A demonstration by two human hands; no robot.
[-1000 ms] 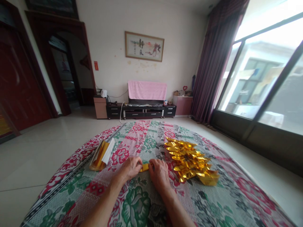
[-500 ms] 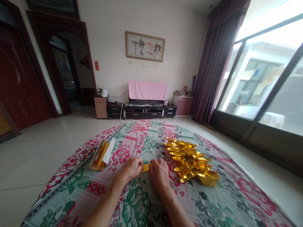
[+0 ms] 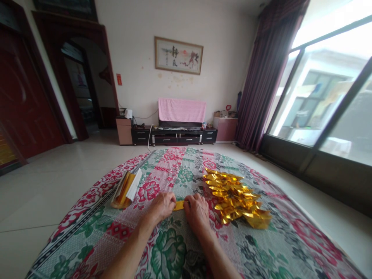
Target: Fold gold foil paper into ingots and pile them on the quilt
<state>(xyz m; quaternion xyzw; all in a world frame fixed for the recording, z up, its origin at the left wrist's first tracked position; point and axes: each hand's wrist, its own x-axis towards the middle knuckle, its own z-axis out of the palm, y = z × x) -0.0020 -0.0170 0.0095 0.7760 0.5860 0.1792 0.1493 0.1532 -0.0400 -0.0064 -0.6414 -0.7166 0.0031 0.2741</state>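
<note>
Gold paper, a short narrow strip (image 3: 179, 205), sits in the gap between the two hands, over the flowered cloth (image 3: 168, 250). Its long axis runs crosswise from one hand to the other, tipped a bit so the right end looks farther off on my feed. That's the relation that counts: left hand (image 3: 164, 204) at one end, right hand (image 3: 198, 209) at the other, neither clearly nearer. Left hand is curled, thumb and fingertips bunched on the strip's left end, so I log it as gripping. Right hand is palm down, fingers bent over the right end; I'd call that a grip too (pressing is possible, the fingertips are mostly tucked out of my sight).

Strip itself: yellow-gold, straight edges, looks folded narrow, though I can't count layers. Fingers cover both ends, so I can't read its full length. Touching the cloth or just above it, can't tell either.

Around: right of the right hand, near it, I get a pile of folded gold pieces (image 3: 235, 197), overlapping in a slanting row, pointed ends, shinier than the strip. Left of the left hand, well apart, a curled bundle of gold and white sheets (image 3: 127, 190) lies on the cloth.
</note>
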